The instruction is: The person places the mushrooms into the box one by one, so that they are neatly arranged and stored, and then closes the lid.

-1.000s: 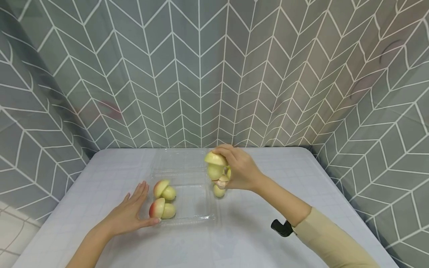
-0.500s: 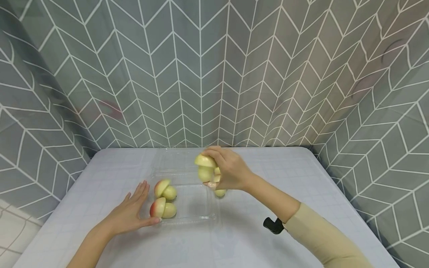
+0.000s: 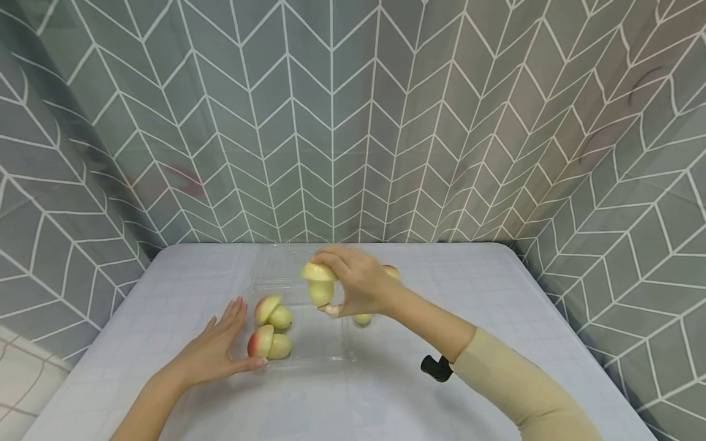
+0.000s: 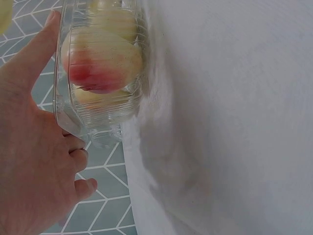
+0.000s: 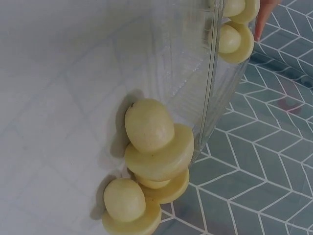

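Observation:
My right hand (image 3: 361, 278) pinches a yellow mushroom-shaped piece (image 3: 320, 285) upright over the clear plastic container (image 3: 350, 343). Two more such pieces, a far one (image 3: 273, 312) and a near one (image 3: 269, 342), lie on their sides in the container's left part, their caps blushed red. Fingers spread and mostly straight, my left hand (image 3: 212, 349) touches the container's left side. In the left wrist view, a red-blushed cap (image 4: 102, 61) shows through the ribbed wall beside that hand. Neither the right hand nor its held piece appears in the right wrist view.
Right of the container, several more mushroom-shaped pieces (image 5: 159, 154) rest on the white-covered table (image 3: 430, 404), mostly hidden behind my right hand in the head view. The container's clear lid (image 3: 281, 260) is folded back behind it. A grey patterned curtain (image 3: 353, 122) surrounds the table.
My right hand has moved left with the mushroom-shaped piece, from beside the container to over it. The left hand and the two pieces inside have stayed in place.

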`<state>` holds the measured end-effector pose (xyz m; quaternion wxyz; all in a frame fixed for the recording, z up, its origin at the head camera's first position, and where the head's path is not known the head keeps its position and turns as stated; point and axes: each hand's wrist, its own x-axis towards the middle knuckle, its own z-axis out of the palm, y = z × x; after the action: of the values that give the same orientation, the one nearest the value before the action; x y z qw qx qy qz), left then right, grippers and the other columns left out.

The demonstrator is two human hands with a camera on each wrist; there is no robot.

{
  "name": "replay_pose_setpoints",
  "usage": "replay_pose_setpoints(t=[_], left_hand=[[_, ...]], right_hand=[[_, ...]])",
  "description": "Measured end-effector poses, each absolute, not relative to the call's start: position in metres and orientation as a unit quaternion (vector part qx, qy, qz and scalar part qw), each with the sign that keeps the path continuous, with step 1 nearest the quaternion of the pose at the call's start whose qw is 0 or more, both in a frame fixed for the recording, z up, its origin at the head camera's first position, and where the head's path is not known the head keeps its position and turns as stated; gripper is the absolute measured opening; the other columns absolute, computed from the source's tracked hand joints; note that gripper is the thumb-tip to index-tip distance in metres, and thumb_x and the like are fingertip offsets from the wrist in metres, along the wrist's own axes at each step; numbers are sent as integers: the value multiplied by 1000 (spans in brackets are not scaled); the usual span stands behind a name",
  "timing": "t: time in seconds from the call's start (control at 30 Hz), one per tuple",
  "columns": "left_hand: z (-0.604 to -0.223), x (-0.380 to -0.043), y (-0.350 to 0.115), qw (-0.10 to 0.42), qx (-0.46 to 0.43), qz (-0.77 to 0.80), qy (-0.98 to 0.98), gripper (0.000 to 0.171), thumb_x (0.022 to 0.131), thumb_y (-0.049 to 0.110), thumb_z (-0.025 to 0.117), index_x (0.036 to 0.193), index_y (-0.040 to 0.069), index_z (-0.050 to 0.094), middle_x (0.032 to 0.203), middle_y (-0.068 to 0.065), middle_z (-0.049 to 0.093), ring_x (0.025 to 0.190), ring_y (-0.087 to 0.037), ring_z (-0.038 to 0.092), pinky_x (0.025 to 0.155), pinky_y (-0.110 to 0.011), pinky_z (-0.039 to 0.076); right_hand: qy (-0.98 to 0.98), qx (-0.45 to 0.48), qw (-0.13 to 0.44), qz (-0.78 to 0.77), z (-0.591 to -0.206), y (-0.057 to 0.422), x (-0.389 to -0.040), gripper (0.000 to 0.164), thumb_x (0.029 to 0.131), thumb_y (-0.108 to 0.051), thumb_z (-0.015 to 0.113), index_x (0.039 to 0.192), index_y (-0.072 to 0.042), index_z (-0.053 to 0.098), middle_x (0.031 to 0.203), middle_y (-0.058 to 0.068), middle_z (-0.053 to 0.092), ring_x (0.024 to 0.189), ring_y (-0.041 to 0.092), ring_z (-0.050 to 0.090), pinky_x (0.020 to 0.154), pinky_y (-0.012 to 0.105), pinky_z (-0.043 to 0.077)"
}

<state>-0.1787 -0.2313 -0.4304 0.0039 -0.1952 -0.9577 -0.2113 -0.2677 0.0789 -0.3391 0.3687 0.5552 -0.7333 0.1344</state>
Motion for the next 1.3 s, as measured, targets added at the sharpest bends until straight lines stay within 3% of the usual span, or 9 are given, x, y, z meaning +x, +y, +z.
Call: replay_pose_setpoints(t=[0.23,0.43,0.97,1.3], left_hand=[[-429,-178,-231,4,-195,-210,-958,117,74,63,71,147,-13,20,154,-31,15,142,-44,15,107,-67,18],[-428,-177,-230,2,-195,-215,-957,117,74,63,71,146,-14,21,153,-32,15,142,-45,15,107,-67,18],[-426,-178,-231,-3,-188,-214,-958,117,74,64,70,147,-13,20,155,-30,13,142,-44,14,108,-66,16],[-425,-178,-231,-4,-189,-210,-959,118,74,65,69,146,-14,20,154,-30,13,142,-44,14,108,-66,16]], right_hand=[[-735,561,362,121,-345,70,-268,79,61,-46,79,122,-5,51,120,8,58,104,21,61,88,29,52],[-733,579,338,117,-356,61,-269,75,62,-42,79,122,-7,53,120,6,58,107,20,60,93,30,49],[-776,579,236,82,-377,47,-266,75,66,-43,79,127,-9,51,125,1,56,119,13,51,97,28,41],[-787,573,222,48,-393,44,-274,74,64,-45,80,125,-11,54,122,0,57,114,17,53,89,29,43]])
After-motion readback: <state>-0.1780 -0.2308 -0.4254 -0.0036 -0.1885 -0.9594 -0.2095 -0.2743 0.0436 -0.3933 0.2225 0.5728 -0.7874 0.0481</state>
